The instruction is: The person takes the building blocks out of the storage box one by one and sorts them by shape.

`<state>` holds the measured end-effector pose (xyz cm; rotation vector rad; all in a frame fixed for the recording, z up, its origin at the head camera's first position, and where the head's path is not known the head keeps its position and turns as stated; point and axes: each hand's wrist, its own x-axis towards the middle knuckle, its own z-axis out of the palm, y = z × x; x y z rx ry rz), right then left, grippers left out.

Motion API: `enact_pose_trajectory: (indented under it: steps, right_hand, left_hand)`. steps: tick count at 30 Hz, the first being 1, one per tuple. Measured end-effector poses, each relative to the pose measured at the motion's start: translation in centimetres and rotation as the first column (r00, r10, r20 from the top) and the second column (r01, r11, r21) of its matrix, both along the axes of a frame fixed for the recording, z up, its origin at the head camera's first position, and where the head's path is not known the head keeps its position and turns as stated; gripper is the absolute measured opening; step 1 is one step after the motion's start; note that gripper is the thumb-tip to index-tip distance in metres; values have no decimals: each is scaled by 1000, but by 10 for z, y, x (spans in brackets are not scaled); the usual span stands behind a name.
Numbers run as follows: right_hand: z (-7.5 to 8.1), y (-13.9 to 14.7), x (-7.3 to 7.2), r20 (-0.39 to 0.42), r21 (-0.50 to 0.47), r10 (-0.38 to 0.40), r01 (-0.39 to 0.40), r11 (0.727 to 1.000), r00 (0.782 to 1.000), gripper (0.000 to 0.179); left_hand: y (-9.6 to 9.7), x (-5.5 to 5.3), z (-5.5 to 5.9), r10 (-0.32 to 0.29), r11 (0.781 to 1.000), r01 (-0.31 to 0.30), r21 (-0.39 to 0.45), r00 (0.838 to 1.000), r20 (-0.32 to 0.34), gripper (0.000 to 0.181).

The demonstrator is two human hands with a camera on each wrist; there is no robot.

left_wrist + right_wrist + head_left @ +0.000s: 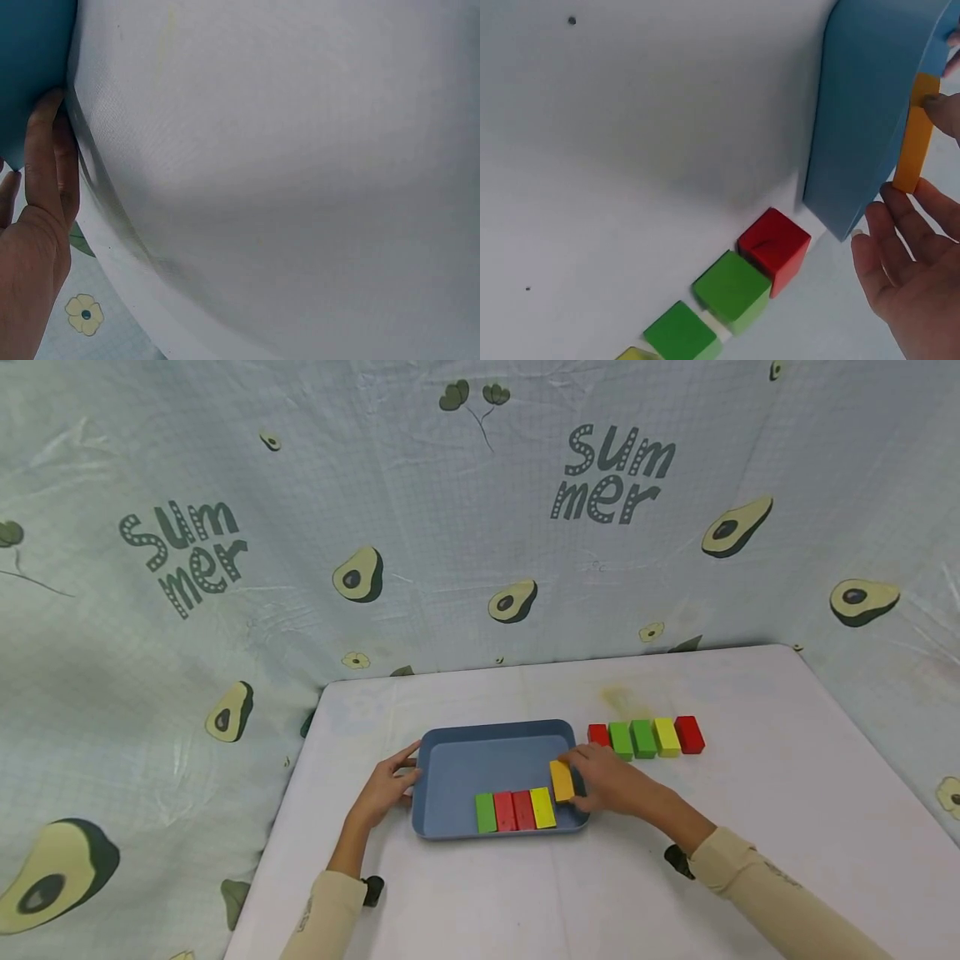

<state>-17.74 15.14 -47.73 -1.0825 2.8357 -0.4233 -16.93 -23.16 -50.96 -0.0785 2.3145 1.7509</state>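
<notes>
My right hand (606, 778) pinches an orange block (562, 782) by its ends, over the right part of a blue-grey tray (465, 762). In the right wrist view, the thumb is at one end of the orange block (913, 146) and the fingertips at the other. Along the tray's near side stand a green block (486, 812), two red blocks (504, 811) and a yellow block (543, 808), side by side. My left hand (384, 789) rests its fingers against the tray's left wall, seen also in the left wrist view beside the tray (34, 60).
Right of the tray, a row of blocks lies on the white table (645, 877): a red block (598, 734), two green blocks (621, 740), a yellow block (666, 737) and another red block (689, 735). A patterned curtain (420, 510) hangs behind the table.
</notes>
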Motion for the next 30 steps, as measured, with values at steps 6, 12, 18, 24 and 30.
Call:
enact_pose_trajectory:
  steps: [6, 12, 18, 24, 30]
  right_hand:
    - [8, 14, -3, 100, -41, -41, 46, 998, 994, 62]
    - [12, 29, -5, 162, -85, -72, 86, 993, 984, 62]
    - [13, 42, -8, 190, -58, -105, 118, 991, 976, 62]
    - [4, 52, -6, 246, -37, -160, 174, 984, 956, 60]
    - [-13, 55, 1, 257, 16, -177, 179, 984, 950, 60]
  left_hand:
    - [-1, 0, -6, -1, 1000, 1, 15, 1000, 15, 57]
    - [-1, 0, -3, -5, 1000, 5, -11, 1000, 7, 56]
    - [-3, 0, 1, 7, 999, -7, -31, 1000, 3, 56]
    - [-2, 1, 8, -10, 1000, 10, -12, 1000, 14, 56]
    - [8, 9, 26, -25, 1000, 24, 17, 999, 34, 57]
